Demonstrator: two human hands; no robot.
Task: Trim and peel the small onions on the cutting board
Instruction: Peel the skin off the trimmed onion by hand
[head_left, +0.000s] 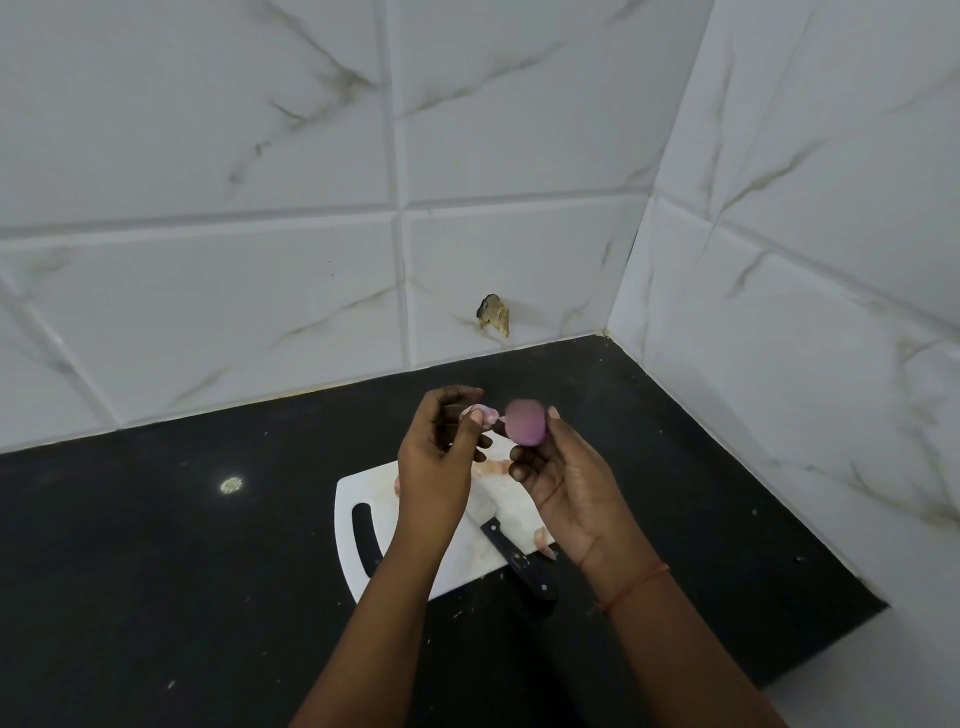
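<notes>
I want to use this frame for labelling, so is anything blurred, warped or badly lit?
Head view: the onion and peel at the fingertips look soft, likely motion blur; wide-angle bending curves the tile lines; light is dim, with one glare spot on the black counter.

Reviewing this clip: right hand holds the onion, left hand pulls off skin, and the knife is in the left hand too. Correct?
Not quite. The head view shows the knife lying on the cutting board; the left hand only pinches skin. The right hand holds the onion.

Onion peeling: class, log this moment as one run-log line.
right hand holds onion | left hand pinches skin | knife on cutting board
</notes>
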